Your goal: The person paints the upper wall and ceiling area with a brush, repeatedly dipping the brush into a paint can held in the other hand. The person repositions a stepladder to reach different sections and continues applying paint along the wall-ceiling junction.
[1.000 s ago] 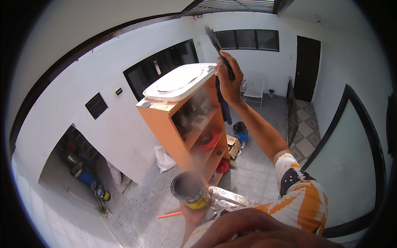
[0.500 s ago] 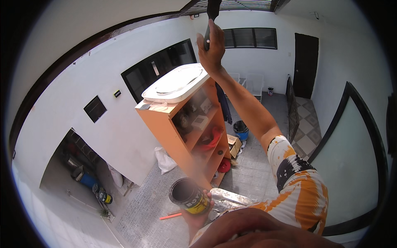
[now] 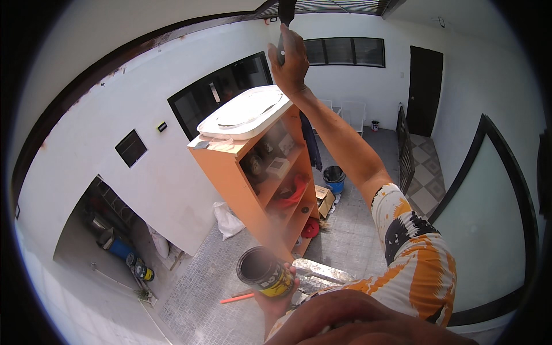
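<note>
Within raised right fingers: paintbrush

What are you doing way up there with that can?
A person is up high, looking down on a paved yard. The right hand reaches overhead gripping a dark-handled brush near the black trim. The left hand holds an open paint can. An orange shelf unit stands below by the white wall.
</note>
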A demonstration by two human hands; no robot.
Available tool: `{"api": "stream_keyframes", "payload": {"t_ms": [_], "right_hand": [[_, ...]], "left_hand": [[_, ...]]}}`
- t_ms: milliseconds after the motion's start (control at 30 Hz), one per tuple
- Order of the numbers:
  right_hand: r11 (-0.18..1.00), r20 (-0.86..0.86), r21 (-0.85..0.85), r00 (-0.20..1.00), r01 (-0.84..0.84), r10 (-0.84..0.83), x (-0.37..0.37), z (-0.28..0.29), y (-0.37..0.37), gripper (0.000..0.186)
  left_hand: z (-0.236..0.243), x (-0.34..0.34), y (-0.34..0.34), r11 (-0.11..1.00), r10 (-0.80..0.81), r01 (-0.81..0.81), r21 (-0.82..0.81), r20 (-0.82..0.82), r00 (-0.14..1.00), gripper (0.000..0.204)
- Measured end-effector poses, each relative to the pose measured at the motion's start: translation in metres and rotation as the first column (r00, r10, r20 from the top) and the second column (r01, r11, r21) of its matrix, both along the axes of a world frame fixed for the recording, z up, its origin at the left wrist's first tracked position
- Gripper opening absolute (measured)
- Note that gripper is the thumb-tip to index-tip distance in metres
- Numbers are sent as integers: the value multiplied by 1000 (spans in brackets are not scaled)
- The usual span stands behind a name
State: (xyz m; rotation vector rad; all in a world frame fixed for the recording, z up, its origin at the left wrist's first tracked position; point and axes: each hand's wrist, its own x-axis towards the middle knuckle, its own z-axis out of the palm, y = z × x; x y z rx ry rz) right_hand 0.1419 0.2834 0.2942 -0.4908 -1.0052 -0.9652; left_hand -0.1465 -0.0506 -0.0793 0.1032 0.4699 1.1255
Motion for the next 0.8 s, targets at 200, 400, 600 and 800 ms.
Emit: {"api": "stream_keyframes", "payload": {"t_ms": [200,400,600,800], "right_hand": [[1000,24,7,999,23,-24,-5,-1,2,50],[997,26,-73,1000,-1,3,-12,-5,2,47],[992,82,-122,996,-14,24,-18,-9,7,52],[951,-49,-201,972,-237,232,-12,-16,-16,32]], "left_hand": [[18,0,-12,999,-39,29,46,234,972,39],[23,3,-11,1000,10,-10,24,-8,1000,39],[27,2,-7,1000,-18,18,6,16,1000,41],[22,7,-11,973,60,5,230,-272,961,42]]}}
